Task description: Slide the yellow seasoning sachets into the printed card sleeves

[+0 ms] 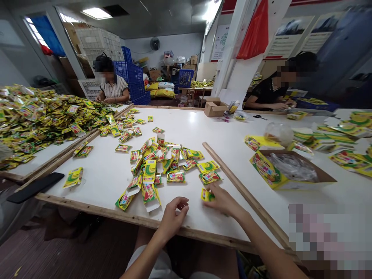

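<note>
Gripping one small box (207,195) at the near side of the white table (99,184), the right hand (223,200) covers part of it. The left hand (173,216) sits nearby, fingers loosely bent, thumb apart, nothing visible in it. Two boxes (208,167) lie just beyond the right hand; the pile (149,170) beside them overlaps too much to count. Leftward are one lone box (73,177) and one black slab (36,187). Rightward, past one wooden strip (244,192), one yellow carton (266,168) holds crumpled plastic (290,166). The left heap (43,116) is cut off. Farther back are one brown carton (212,108), one pair of scissors (259,116) and two people (114,91), their hands' contents hard to make out, then one fan (155,43).
</note>
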Tool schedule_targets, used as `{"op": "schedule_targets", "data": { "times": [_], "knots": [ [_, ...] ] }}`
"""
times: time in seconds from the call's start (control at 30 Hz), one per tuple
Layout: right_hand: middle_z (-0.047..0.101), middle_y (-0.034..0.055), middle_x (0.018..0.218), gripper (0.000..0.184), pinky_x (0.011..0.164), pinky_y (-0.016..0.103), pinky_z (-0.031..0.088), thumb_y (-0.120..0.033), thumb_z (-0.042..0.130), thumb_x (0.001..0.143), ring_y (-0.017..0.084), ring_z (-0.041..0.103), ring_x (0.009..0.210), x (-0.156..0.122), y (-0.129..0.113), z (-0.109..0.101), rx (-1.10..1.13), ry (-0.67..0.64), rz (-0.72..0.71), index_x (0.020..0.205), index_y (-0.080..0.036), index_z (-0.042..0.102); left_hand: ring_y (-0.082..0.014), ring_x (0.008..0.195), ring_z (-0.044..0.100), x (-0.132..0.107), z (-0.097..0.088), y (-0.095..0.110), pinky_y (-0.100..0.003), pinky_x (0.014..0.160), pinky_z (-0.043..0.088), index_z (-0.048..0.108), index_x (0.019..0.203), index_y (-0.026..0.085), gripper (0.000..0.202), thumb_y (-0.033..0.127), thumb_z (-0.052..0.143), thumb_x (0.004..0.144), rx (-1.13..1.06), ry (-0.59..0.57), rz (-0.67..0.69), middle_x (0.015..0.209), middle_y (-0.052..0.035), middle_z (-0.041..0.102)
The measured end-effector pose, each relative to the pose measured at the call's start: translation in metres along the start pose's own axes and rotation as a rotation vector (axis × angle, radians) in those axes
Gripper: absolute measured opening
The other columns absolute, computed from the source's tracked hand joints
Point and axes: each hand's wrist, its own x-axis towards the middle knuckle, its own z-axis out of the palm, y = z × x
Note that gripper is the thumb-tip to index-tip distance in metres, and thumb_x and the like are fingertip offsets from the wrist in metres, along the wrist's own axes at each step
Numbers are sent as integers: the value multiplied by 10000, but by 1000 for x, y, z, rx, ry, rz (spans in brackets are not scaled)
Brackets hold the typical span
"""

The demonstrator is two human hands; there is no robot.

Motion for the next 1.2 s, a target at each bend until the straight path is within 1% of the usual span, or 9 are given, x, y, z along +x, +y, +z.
{"op": "schedule_targets", "data": {
  "times": [0.17, 0.27, 0.37, 0.43, 0.63, 0.73, 0.83, 0.93, 1.2],
  "knots": [
    [655, 18, 805, 371, 656, 284, 483, -479, 615, 814, 180, 599, 720, -18, -40, 23, 780, -113, -82, 1041, -186, 641, -206, 988, 621, 3, 0, 2, -347, 839, 508, 432, 1281, 236, 477, 325, 614, 850, -223, -112, 30, 1126, -99, 628],
    [667, 56, 907, 446, 716, 314, 512, -552, 600, 804, 211, 624, 836, -24, -51, 43, 1012, 50, -5, 1065, -191, 619, -178, 857, 644, 3, -1, -1, -302, 752, 514, 381, 1250, 243, 448, 347, 592, 869, -333, -52, 2, 969, -56, 645],
    [664, 65, 913, 454, 729, 320, 525, -556, 650, 765, 221, 633, 862, -29, -50, 59, 999, 305, 87, 1052, -208, 595, -161, 785, 628, 2, -1, -2, -260, 693, 498, 422, 1207, 241, 387, 341, 584, 870, -283, 19, -25, 865, -23, 626],
    [671, 79, 951, 415, 794, 335, 520, -552, 645, 773, 232, 630, 916, -34, -47, 63, 954, 358, 86, 1000, -205, 619, -153, 763, 613, 1, -1, -1, -243, 664, 489, 464, 1215, 237, 372, 317, 575, 869, -209, -2, -36, 863, -24, 618],
    [691, 78, 892, 390, 794, 338, 509, -555, 579, 824, 235, 633, 868, -36, -47, 60, 903, 245, 54, 889, -182, 671, -142, 717, 592, 4, -2, 1, -238, 649, 488, 559, 1143, 215, 290, 216, 542, 854, -120, -53, -24, 818, -11, 619],
    [684, 78, 886, 371, 805, 340, 500, -548, 601, 810, 239, 627, 883, -31, -51, 61, 862, 308, 28, 827, -184, 671, -197, 940, 609, 6, -2, 2, -311, 812, 508, 607, 1025, 204, 219, 160, 539, 821, -108, -16, 46, 994, -52, 647],
    [684, 72, 905, 354, 785, 340, 511, -525, 626, 802, 232, 636, 878, -29, -54, 65, 888, 400, 33, 922, -194, 658, -212, 1070, 576, 5, -2, 4, -360, 933, 475, 591, 1057, 209, 261, 138, 529, 814, -157, 9, 95, 1120, -66, 618],
    [690, 76, 927, 314, 802, 354, 514, -482, 629, 817, 231, 641, 882, -33, -56, 66, 867, 402, 10, 942, -197, 669, -196, 1019, 601, 3, -2, 6, -358, 931, 476, 551, 1120, 210, 281, 167, 521, 844, -182, 12, 93, 1086, -64, 631],
    [688, 69, 902, 269, 775, 328, 502, -451, 629, 831, 218, 626, 852, -41, -63, 64, 765, 442, -15, 880, -196, 698, -193, 856, 626, 9, -2, 17, -299, 798, 487, 657, 901, 175, 132, 268, 575, 856, -39, 92, 119, 877, -54, 669]
  ]
}}
